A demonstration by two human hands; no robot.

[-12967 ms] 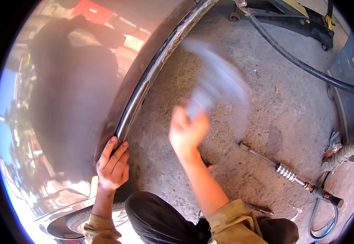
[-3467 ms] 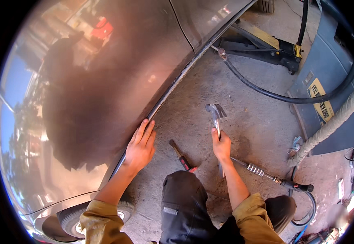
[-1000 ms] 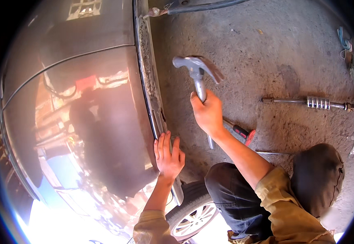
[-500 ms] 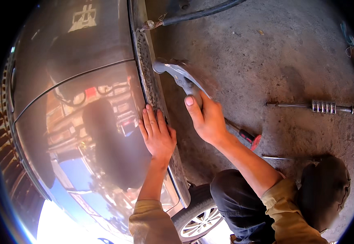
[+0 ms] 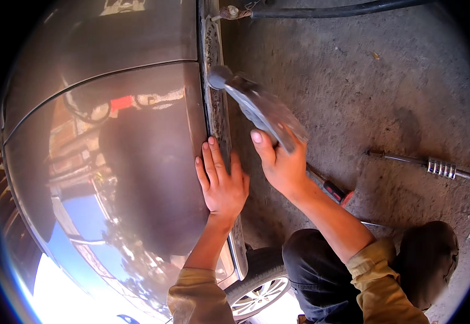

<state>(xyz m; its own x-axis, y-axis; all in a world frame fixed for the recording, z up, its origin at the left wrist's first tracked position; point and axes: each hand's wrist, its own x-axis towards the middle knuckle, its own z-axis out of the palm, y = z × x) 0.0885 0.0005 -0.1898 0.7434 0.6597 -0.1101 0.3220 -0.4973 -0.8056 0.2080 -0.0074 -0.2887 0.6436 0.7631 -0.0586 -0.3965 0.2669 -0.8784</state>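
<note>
Here, head view: right hand (image 5: 282, 164) closed around a claw hammer (image 5: 262, 110), fingers curled about the handle close below its head, thumb raised along the near side; tool motion-blurred. Striking face sits up and left of those fingers, at the scuffed sill strip (image 5: 213, 54); contact with the metal cannot be told. Left hand (image 5: 224, 194) grasps nothing: fingers extended and laid flat, tips on the edge of the glossy brown panel (image 5: 154, 200) beside the strip, below the hammer's head. Well above the left fingertips, a black cable (image 5: 343, 12) ends at the strip. Below and right of the right fingers, a red-and-black handle (image 5: 336, 191) lies on the concrete floor (image 5: 348, 102); farther right, a metal rod tool with a ribbed silver section (image 5: 441, 168). Below the left fingers, a wheel (image 5: 262, 289), dark-trousered knee (image 5: 313, 259) just beside it
</note>
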